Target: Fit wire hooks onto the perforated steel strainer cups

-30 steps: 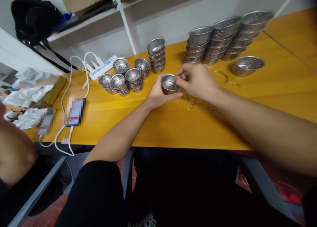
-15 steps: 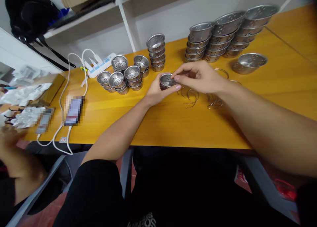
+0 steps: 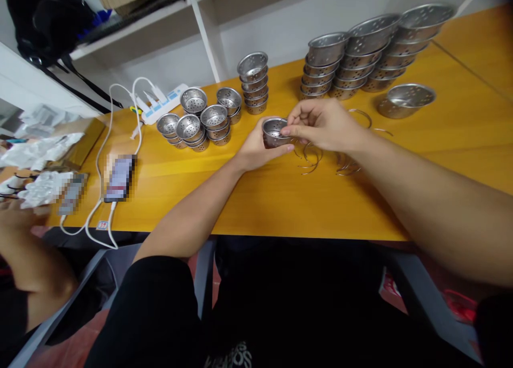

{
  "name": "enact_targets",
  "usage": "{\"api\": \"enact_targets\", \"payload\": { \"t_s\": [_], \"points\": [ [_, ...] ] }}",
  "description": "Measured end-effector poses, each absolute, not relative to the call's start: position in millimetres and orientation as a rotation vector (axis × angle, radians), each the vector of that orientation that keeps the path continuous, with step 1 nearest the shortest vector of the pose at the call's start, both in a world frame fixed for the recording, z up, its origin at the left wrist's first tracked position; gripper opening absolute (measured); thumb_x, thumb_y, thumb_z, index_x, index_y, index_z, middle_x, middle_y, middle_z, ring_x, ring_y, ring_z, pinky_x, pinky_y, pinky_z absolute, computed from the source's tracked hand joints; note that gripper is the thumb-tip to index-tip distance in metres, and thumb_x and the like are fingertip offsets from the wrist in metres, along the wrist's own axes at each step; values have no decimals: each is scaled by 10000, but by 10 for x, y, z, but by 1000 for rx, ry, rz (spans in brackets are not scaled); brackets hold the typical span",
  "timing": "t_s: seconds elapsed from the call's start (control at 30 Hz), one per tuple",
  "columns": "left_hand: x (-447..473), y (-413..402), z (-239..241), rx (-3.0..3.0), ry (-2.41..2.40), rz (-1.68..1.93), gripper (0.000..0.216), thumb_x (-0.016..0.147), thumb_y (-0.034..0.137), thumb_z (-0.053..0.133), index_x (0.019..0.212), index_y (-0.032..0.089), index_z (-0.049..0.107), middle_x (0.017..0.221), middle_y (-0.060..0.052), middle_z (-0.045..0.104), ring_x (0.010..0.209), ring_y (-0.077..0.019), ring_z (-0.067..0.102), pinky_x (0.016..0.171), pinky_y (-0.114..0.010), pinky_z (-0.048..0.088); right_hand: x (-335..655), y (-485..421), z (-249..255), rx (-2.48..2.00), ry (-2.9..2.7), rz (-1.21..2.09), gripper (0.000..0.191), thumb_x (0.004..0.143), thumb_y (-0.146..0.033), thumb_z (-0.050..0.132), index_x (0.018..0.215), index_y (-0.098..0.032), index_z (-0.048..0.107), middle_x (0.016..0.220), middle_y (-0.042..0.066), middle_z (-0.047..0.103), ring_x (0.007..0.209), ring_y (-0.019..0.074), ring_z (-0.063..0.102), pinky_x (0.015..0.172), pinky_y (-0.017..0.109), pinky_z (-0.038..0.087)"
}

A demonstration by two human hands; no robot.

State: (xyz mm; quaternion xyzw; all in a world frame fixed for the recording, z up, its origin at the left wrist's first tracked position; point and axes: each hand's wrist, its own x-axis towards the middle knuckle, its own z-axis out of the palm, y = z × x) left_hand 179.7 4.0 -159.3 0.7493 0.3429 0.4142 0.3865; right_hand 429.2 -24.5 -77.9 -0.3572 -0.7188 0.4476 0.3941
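A small perforated metal cup (image 3: 274, 135) is held in my left hand (image 3: 256, 147), its fingers wrapped around the side and the thumb stretched along the near side below the rim. Over the cup's right rim, my right hand (image 3: 316, 123) is closed in a pinch of thumb and forefinger. What lies between those fingertips is too small to make out. Several thin curved metal wires (image 3: 310, 156) lie on the table just beneath my right hand, partly covered by it. One more wire loop (image 3: 363, 116) lies beyond the right wrist.
Short stacks of small perforated cups (image 3: 214, 119) stand left, with a taller stack (image 3: 253, 84) behind. Larger stacked cups (image 3: 360, 52) and a single bowl (image 3: 406, 100) are at right. A power strip (image 3: 166, 103), charging phone (image 3: 120, 178) and another person's arm (image 3: 36, 261) are at left.
Both hands and the cup have shifted slightly to the right. The right fingertips have moved from over the cup's opening toward its right rim.
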Motion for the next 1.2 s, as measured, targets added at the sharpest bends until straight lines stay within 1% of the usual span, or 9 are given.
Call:
{"api": "enact_targets", "payload": {
  "t_s": [0.17, 0.33, 0.43, 0.57, 0.7, 0.77, 0.83, 0.97, 1.2],
  "points": [
    [1803, 22, -1549, 1875, 873, 1036, 936, 854, 579, 1188, 1569, 272, 669, 1548, -146, 802, 1486, -381, 836, 1409, -643, 684, 4315, -242, -799, -886, -1853, 1116, 767, 789, -1013, 1136, 923, -336, 801, 798, 16, 765, 646, 222, 642, 587, 432, 608],
    [1802, 12, -1552, 1869, 867, 1072, 960, 860, 551, 1184, 1589, 273, 625, 1608, -163, 795, 1513, -385, 836, 1417, -625, 687, 4334, -239, -878, -908, -1857, 935, 738, 838, -1008, 1107, 1124, -371, 869, 967, 35, 840, 795, 275, 726, 742, 493, 694],
    [1775, 35, -1564, 1869, 900, 1119, 973, 872, 567, 1173, 1599, 270, 598, 1635, -182, 786, 1551, -400, 825, 1443, -632, 669, 4341, -229, -919, -936, -1852, 760, 669, 966, -988, 1014, 1192, -369, 899, 1031, 69, 849, 861, 310, 759, 839, 561, 731],
    [1753, 66, -1578, 1886, 932, 1167, 984, 889, 600, 1158, 1627, 281, 590, 1642, -182, 778, 1633, -428, 793, 1492, -667, 626, 4350, -260, -880, -882, -1925, 641, 482, 1083, -830, 948, 1099, -348, 924, 1282, 175, 876, 1125, 428, 809, 1035, 727, 725],
    [1757, 68, -1571, 1897, 972, 1168, 1004, 885, 602, 1163, 1650, 304, 585, 1651, -174, 784, 1676, -431, 774, 1513, -683, 611, 4359, -299, -828, -880, -1946, 692, 258, 1081, -626, 972, 1071, -378, 903, 1409, 164, 866, 1349, 510, 768, 1163, 817, 677],
    [1760, 57, -1559, 1891, 988, 1161, 1014, 874, 589, 1174, 1647, 301, 586, 1636, -176, 793, 1670, -434, 778, 1518, -685, 609, 4368, -296, -832, -904, -1978, 678, 172, 1086, -551, 949, 1076, -389, 893, 1431, 137, 860, 1394, 508, 759, 1198, 807, 674],
    [1762, 42, -1543, 1879, 981, 1156, 1010, 868, 576, 1177, 1638, 288, 591, 1621, -181, 797, 1658, -439, 782, 1520, -691, 605, 4377, -276, -859, -930, -2017, 655, 120, 1077, -490, 935, 1103, -378, 901, 1460, 132, 855, 1332, 473, 774, 1186, 767, 690],
    [1773, 7, -1496, 1873, 982, 1151, 934, 899, 549, 1151, 1617, 282, 617, 1588, -169, 812, 1640, -434, 788, 1523, -721, 592, 4381, -221, -954, -899, -2085, 663, 177, 1001, -416, 952, 1162, -343, 936, 1482, 145, 837, 1170, 411, 788, 1103, 696, 725],
    [1763, -22, -1464, 1874, 986, 1156, 921, 871, 583, 1188, 1564, 290, 657, 1576, -156, 835, 1560, -418, 828, 1494, -715, 635, 4358, -184, -1091, -799, -2080, 696, 239, 951, -342, 999, 1187, -372, 985, 1463, 131, 794, 1327, 439, 789, 1103, 630, 742]
  ]
}}
